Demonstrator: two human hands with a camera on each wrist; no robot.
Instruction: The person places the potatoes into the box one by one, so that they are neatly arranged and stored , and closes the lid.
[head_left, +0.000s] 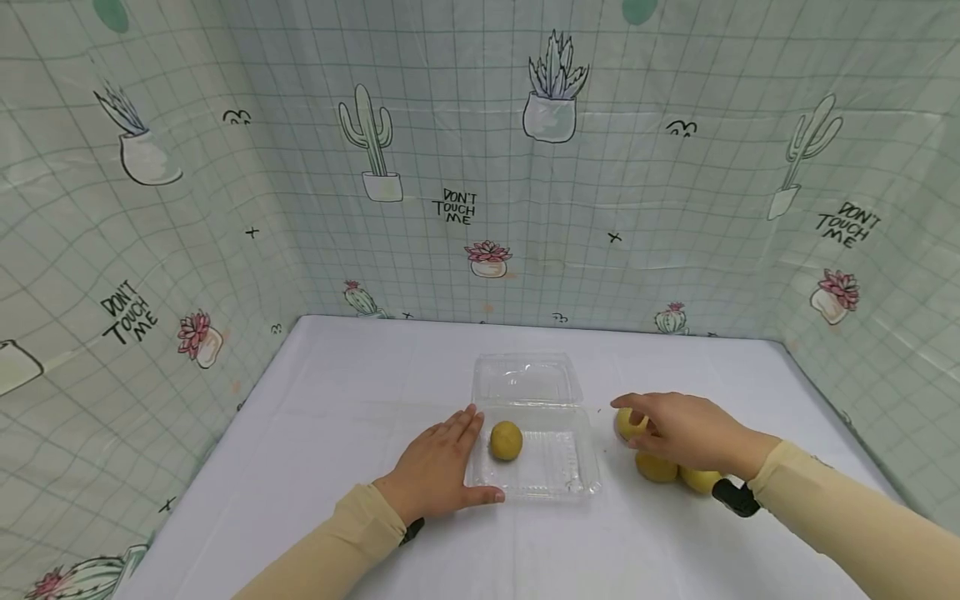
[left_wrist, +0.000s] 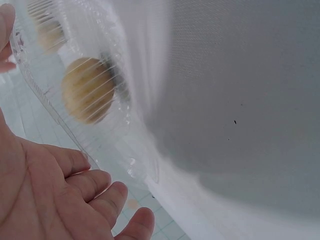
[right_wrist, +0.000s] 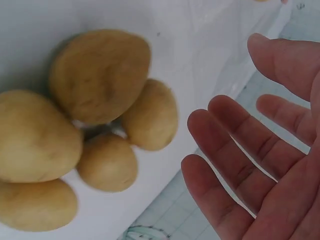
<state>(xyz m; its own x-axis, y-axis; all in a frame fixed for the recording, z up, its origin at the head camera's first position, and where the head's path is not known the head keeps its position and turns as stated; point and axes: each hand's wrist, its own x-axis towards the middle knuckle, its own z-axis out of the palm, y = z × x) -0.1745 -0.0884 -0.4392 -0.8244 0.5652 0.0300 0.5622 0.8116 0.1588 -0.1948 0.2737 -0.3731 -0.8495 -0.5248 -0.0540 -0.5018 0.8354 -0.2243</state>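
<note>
Though behind the container (head_left: 555,457), curtain (head_left: 600,183) beside table (head_left: 360,367) too.

A white bench (head_left: 360,367) is carrying an open plastic box (head_left: 555,454); potatoes (head_left: 657,468) are lying right of the box.

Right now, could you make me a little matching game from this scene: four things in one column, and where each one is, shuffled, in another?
Column 1
1. Left hand
2. Right hand
3. Lone potato
4. Clear lid

Column 2
A. Inside the container base
B. Folded open, on the far side of the base
C. By the potato group
D. At the container's left edge

Pairs: 1-D, 2-C, 3-A, 4-B
</note>
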